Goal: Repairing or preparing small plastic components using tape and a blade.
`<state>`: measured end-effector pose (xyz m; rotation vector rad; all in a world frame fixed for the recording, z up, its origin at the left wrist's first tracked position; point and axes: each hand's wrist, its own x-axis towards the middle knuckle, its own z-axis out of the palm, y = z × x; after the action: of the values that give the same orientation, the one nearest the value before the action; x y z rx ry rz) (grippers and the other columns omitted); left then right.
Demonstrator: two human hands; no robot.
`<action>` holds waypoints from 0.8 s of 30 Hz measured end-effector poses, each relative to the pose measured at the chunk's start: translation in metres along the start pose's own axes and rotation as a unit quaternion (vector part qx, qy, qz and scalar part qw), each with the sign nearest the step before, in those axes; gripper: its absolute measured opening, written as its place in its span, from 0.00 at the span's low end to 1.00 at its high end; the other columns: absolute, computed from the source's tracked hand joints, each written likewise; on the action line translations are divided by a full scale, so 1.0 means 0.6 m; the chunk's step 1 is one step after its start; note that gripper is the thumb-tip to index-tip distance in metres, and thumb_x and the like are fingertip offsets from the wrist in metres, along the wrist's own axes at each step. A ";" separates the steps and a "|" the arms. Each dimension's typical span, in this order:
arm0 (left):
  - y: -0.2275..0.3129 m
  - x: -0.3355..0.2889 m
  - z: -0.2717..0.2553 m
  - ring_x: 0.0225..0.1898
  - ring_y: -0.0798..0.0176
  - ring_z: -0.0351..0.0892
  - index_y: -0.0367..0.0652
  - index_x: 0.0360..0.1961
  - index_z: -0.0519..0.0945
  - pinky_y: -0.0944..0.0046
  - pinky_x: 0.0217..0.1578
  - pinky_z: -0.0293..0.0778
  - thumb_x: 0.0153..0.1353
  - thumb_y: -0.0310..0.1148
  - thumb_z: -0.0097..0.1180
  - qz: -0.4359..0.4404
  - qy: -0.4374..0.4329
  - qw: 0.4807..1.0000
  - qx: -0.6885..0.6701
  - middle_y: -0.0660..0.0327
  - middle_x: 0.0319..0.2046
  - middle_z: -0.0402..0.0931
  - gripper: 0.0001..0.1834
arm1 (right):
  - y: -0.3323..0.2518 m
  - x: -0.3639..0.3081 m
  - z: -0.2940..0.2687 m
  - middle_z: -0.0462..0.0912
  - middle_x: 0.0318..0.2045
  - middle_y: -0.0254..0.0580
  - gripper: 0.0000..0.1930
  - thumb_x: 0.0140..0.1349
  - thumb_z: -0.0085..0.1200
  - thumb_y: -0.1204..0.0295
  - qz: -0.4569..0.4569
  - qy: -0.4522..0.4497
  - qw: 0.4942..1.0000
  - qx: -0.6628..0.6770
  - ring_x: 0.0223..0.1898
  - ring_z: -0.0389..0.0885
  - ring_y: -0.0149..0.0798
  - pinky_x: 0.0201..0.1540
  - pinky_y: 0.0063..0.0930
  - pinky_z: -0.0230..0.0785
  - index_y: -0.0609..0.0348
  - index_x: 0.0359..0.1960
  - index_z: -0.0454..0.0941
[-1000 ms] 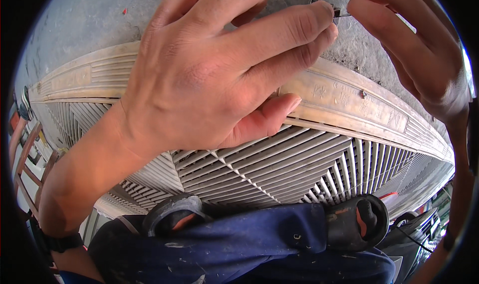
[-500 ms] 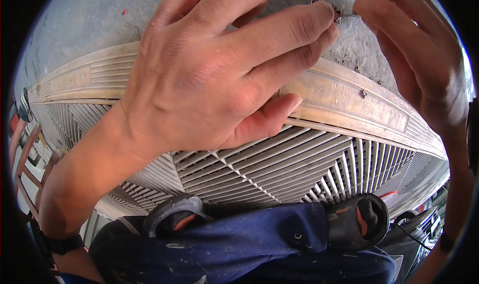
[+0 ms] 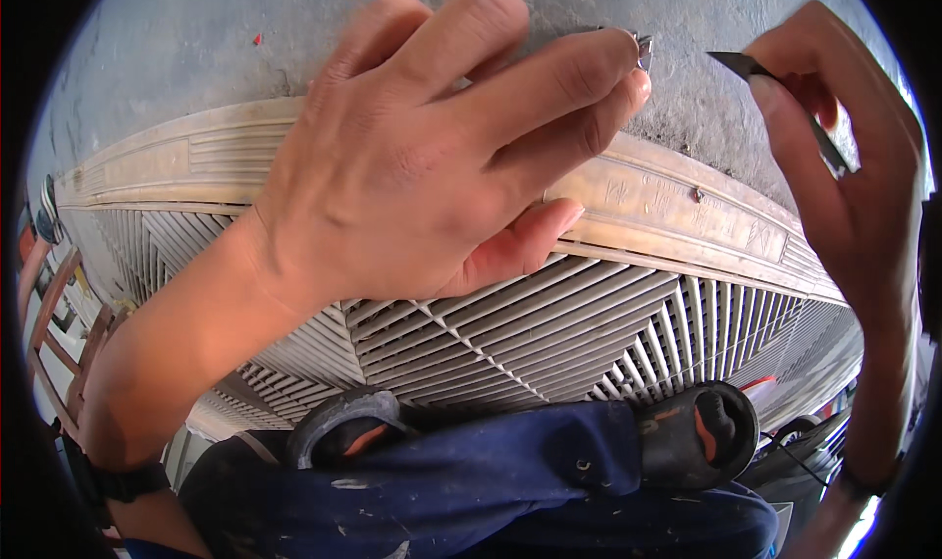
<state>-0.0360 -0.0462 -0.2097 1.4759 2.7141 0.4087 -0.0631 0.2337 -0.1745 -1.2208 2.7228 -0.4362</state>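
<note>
My left hand [image 3: 422,157] reaches out over the grey surface, its index and middle fingertips pressed together at a small shiny metal piece [image 3: 644,53]. Most of that piece is hidden behind the fingertips. The left thumb hangs apart from them, above a tan embossed border [image 3: 677,181]. Farther right, my right hand [image 3: 834,117] is raised and grips a thin, dark, flat tool [image 3: 734,63] between thumb and fingers. Its pointed tip faces left toward the metal piece, with a gap between them. What kind of tool it is I cannot make out.
Below the tan border lies a grey slatted panel [image 3: 510,333] in a zigzag pattern. Blue trousers [image 3: 442,480] and dark shoes [image 3: 702,436] are at the bottom. A red speck [image 3: 258,40] rests on the grey surface [image 3: 196,68]. A brown frame [image 3: 64,353] stands far left.
My right hand has drawn back to the right and turned, so the dark tool now shows. The left hand has shifted slightly down, its fingertips still at the metal piece.
</note>
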 end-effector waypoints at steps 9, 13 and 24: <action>-0.001 -0.009 0.019 0.42 0.64 0.70 0.48 0.55 0.87 0.64 0.43 0.65 0.44 0.44 0.62 0.040 0.073 0.996 -0.031 0.72 0.60 0.77 0.33 | -0.084 0.006 0.052 0.79 0.30 0.30 0.08 0.66 0.59 0.82 0.264 0.065 0.942 0.199 0.26 0.67 0.18 0.28 0.13 0.58 0.65 0.45 0.80; 0.005 -0.011 0.013 0.44 0.65 0.70 0.48 0.54 0.87 0.64 0.43 0.65 0.38 0.44 0.63 0.017 0.036 0.998 -0.043 0.75 0.59 0.77 0.36 | -0.085 0.006 0.066 0.79 0.30 0.31 0.08 0.64 0.60 0.83 0.243 0.107 0.946 0.184 0.26 0.69 0.19 0.28 0.14 0.58 0.66 0.44 0.81; 0.006 -0.008 0.008 0.46 0.64 0.66 0.51 0.59 0.85 0.64 0.45 0.64 0.39 0.46 0.64 -0.005 0.003 0.999 -0.054 0.77 0.60 0.74 0.39 | -0.093 0.019 0.083 0.80 0.31 0.34 0.12 0.60 0.59 0.87 0.139 0.191 0.962 0.140 0.27 0.72 0.22 0.27 0.16 0.59 0.65 0.45 0.84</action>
<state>-0.0296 -0.0474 -0.2137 1.4357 2.6569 0.5495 -0.0197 0.1798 -0.2043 -0.7300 2.9381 -1.0719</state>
